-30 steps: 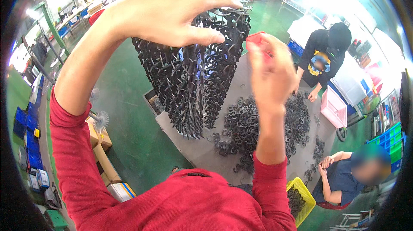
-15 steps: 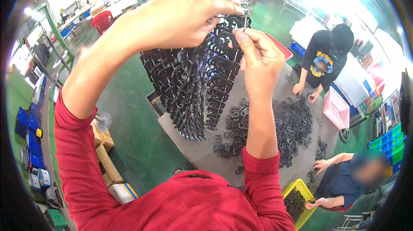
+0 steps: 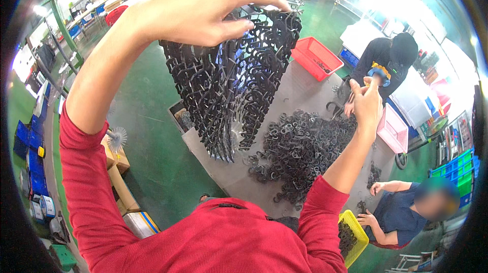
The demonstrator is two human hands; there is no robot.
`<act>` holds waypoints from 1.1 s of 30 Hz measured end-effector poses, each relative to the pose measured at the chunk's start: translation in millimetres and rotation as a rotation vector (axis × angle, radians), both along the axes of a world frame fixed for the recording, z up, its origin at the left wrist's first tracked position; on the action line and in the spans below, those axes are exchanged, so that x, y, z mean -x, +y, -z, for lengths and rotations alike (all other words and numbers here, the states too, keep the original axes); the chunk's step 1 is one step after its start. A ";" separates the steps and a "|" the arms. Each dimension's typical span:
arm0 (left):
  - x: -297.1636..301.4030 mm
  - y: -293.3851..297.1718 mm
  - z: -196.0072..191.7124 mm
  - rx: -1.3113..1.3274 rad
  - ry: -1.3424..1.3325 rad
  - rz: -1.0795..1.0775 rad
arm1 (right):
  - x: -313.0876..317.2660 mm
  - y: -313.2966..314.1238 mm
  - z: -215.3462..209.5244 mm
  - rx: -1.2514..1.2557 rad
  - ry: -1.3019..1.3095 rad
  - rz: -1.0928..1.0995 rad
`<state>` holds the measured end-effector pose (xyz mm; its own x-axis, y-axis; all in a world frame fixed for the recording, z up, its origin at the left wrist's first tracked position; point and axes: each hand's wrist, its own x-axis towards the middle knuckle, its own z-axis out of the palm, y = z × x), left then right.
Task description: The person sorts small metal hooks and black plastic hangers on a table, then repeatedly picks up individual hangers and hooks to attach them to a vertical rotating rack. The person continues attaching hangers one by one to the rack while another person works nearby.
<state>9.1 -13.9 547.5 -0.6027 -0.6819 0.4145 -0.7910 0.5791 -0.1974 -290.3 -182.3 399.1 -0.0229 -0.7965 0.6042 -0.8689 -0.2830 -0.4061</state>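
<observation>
My left hand point(image 3: 218, 11) is over the top of a tall rack point(image 3: 203, 85) hung densely with black hook-shaped pieces. Its thumb and fingers are apart, and the fingertips reach the rack's upper edge; I cannot tell whether they touch it. To the right, my right hand point(image 3: 367, 106) is raised, thumb and fingers apart, with no piece visible in it. Close by it, a co-worker's hand point(image 3: 349, 107) is beside a few black hooks point(image 3: 334, 110). Below lies a large pile of loose black hooks point(image 3: 300, 151) on the grey table point(image 3: 229, 176).
A red basket point(image 3: 316, 58) stands behind the pile, a pink one point(image 3: 392, 129) at the right. Next to my right sleeve, a yellow basket point(image 3: 362, 240) contains black pieces. One person point(image 3: 386, 62) stands across the table; another point(image 3: 401, 214) sits at the right. Cardboard boxes point(image 3: 119, 181) stand left.
My right hand has left the rack and swung right, toward the standing co-worker. My left hand has opened slightly at the rack's top. The seated person's hands have shifted.
</observation>
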 end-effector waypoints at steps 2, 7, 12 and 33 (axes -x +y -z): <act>10.0 0.0 -0.7 -0.006 0.006 -0.040 | -12.1 7.8 -2.4 0.157 -0.083 -0.078; 18.3 -2.7 4.4 0.062 -0.109 -0.151 | -112.9 68.3 -24.7 0.510 -0.293 -0.518; 25.5 -10.0 9.2 0.136 -0.099 -0.134 | -151.5 78.8 -28.8 0.704 -0.235 -0.405; 9.0 -11.6 -5.1 -0.171 0.007 -0.064 | -15.8 -33.8 1.8 -0.179 0.078 -0.177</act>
